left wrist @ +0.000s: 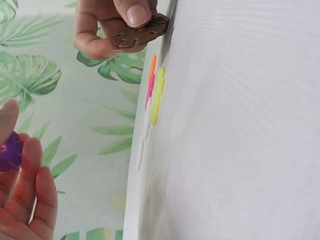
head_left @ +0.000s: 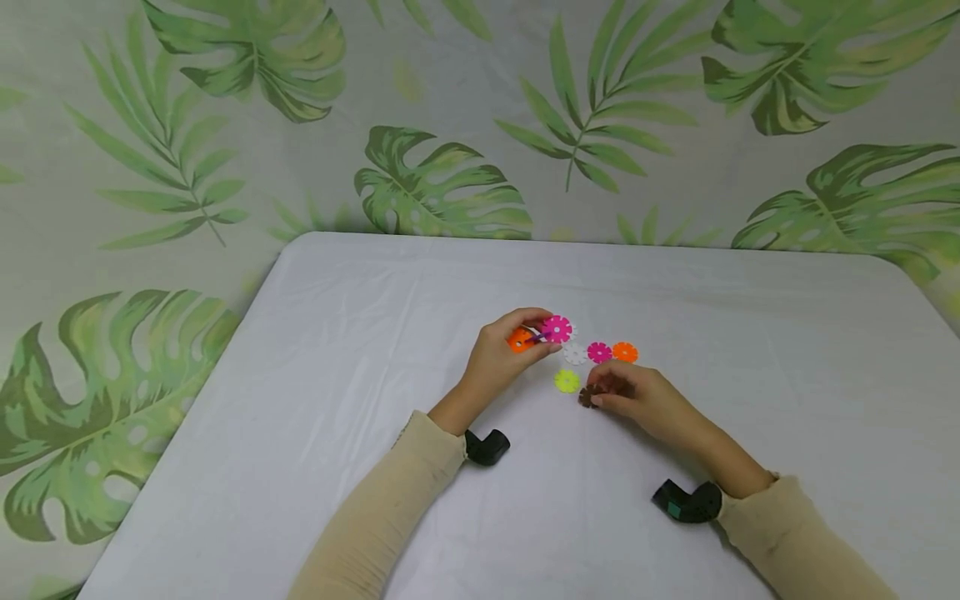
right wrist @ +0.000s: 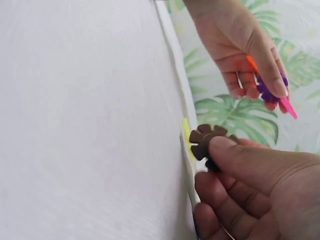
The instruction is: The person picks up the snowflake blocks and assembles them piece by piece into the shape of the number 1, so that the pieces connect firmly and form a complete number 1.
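Note:
Above the table, the left hand (head_left: 495, 354) holds a joined piece made of notched plastic discs: an orange disc (head_left: 517, 340), a purple disc (right wrist: 267, 92) and a pink disc (head_left: 557, 329). Thumb and fingers pinch the purple disc in the right wrist view. The right hand (head_left: 651, 402) pinches a brown notched disc (right wrist: 201, 142) between thumb and fingers, close over the tabletop. A darker piece shows just below it; whether it is a second disc I cannot tell. Between the hands a yellow disc (head_left: 567, 381) lies flat on the table.
Behind the yellow disc lie a white disc (head_left: 574, 355), a loose pink disc (head_left: 599, 352) and a loose orange disc (head_left: 626, 352); another white one is partly hidden. A white cloth covers the table (head_left: 300, 400). A leaf-patterned backdrop (head_left: 450, 75) stands beyond its far edge.

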The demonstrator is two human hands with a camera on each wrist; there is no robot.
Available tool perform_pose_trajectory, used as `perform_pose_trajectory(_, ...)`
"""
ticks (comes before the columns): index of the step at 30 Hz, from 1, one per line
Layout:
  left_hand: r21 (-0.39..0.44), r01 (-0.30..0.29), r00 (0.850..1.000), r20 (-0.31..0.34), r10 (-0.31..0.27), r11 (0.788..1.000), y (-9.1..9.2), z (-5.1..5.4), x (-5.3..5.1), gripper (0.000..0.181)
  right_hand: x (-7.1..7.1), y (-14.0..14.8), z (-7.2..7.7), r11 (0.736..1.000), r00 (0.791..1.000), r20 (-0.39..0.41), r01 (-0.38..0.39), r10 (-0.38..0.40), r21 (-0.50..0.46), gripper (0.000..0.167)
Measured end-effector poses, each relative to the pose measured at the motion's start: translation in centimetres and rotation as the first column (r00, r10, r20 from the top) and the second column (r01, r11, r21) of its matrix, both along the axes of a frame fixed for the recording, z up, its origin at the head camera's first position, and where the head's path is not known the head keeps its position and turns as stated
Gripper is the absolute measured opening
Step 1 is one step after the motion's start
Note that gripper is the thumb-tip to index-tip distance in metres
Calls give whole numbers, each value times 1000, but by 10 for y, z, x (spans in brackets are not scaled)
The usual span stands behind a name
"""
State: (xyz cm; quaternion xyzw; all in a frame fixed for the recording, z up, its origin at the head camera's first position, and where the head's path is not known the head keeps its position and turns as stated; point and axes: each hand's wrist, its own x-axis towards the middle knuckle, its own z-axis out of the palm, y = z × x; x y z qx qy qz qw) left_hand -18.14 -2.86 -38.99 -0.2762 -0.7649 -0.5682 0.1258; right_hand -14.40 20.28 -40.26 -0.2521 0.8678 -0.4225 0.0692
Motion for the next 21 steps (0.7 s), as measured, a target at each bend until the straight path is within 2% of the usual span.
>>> perform_pose_trajectory(6,3,3,1000,7,-3,1000,0,0,0,39,-5,0,13,999,999,-30,19,-20,-41,17)
perform_pose_trajectory(12,14,8,1000,20,-8,1000,0,0,0,40,-14,0,23,990,995,-89,28,-41,-141,20)
perform_pose_trajectory(18,33,21,998,52,-23,999,0,0,0,40,-21,-3,33,981,984,-143,79,-105,-178,22)
perform_pose_trajectory(21,32,21,997,72,-24,999,0,-1,0,39,-20,-8,44,978,979,-159,100,-131,-184,22)
